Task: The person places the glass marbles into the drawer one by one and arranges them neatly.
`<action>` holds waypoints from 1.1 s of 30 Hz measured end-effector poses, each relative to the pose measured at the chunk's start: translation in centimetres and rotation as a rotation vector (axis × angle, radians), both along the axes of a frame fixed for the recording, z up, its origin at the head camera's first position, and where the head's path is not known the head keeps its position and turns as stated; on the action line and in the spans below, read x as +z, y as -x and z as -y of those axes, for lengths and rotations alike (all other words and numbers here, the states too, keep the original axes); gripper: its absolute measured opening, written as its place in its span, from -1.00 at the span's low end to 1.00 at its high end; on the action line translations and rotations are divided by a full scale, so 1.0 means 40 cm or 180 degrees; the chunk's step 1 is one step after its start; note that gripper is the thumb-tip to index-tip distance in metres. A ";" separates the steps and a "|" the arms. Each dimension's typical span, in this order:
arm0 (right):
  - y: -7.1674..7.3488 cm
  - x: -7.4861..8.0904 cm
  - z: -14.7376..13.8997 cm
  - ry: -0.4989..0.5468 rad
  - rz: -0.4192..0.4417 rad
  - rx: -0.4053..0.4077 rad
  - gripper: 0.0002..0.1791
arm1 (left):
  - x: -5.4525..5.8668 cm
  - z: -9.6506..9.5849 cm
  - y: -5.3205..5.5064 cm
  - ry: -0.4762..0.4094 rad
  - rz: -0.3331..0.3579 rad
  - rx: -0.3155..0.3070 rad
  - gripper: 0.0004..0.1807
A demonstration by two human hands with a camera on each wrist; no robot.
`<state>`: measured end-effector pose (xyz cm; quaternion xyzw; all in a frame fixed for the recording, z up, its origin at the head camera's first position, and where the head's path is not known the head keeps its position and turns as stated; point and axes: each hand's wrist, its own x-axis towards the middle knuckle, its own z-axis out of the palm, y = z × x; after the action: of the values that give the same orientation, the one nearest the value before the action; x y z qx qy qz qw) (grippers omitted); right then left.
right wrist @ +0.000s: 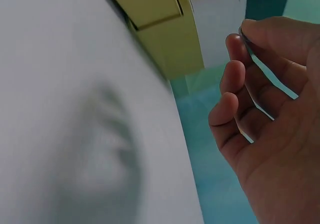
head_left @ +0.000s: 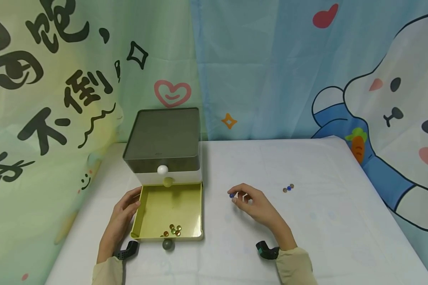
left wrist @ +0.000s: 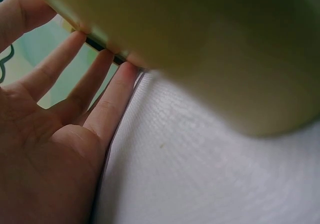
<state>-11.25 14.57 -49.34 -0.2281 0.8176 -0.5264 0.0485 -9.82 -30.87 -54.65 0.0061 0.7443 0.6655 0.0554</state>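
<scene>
Right grip [head_left: 251, 204] pinches a blue marble [head_left: 232, 195] between thumb and fingertip; left grip [head_left: 123, 209], fingers spread, touches the yellow-green drawer [head_left: 157, 206], which lies left of the right grip. Advised: steady pinch, since a round marble may slip; left grip bracing the drawer
</scene>
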 end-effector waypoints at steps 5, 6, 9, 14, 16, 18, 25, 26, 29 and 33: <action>0.003 0.020 0.048 -0.0059 -0.0076 0.0211 -0.79 | 0.001 -0.001 0.001 -0.0006 -0.0002 -0.0001 -0.41; 0.003 0.025 0.056 -0.0067 -0.0108 0.0253 -0.79 | 0.001 -0.001 0.000 -0.0006 -0.0003 -0.0003 -0.41; 0.006 0.035 0.080 -0.0080 -0.0298 0.0407 -0.79 | 0.002 -0.002 -0.001 -0.0012 -0.0004 -0.0009 -0.41; 0.013 0.043 0.119 0.0003 -0.0655 0.0656 -0.81 | 0.002 -0.003 -0.001 -0.0027 0.0006 -0.0017 -0.41; 0.014 0.046 0.136 0.0050 -0.0789 0.0756 -0.80 | 0.002 -0.003 -0.001 -0.0021 0.0011 -0.0011 -0.41; 0.014 0.049 0.154 0.0037 -0.0915 0.0830 -0.81 | 0.002 -0.002 0.000 -0.0015 0.0027 -0.0009 -0.42; 0.013 0.063 0.213 -0.0355 -0.1059 0.1058 -0.85 | 0.002 -0.001 -0.002 -0.0005 0.0066 -0.0003 -0.42; 0.013 0.065 0.220 -0.0428 -0.1040 0.1091 -0.85 | 0.002 -0.002 -0.003 -0.0009 0.0064 -0.0002 -0.42; 0.015 0.064 0.238 -0.0629 -0.1103 0.1164 -0.85 | 0.003 -0.002 -0.003 -0.0009 0.0065 -0.0002 -0.42; 0.021 0.063 0.256 -0.0778 -0.1218 0.1220 -0.86 | 0.003 -0.003 -0.001 0.0018 0.0060 0.0005 -0.42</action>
<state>-12.09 4.32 -46.83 -0.4659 0.8112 -0.3528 0.0191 -9.78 -30.73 -54.54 -0.0010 0.7457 0.6634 0.0620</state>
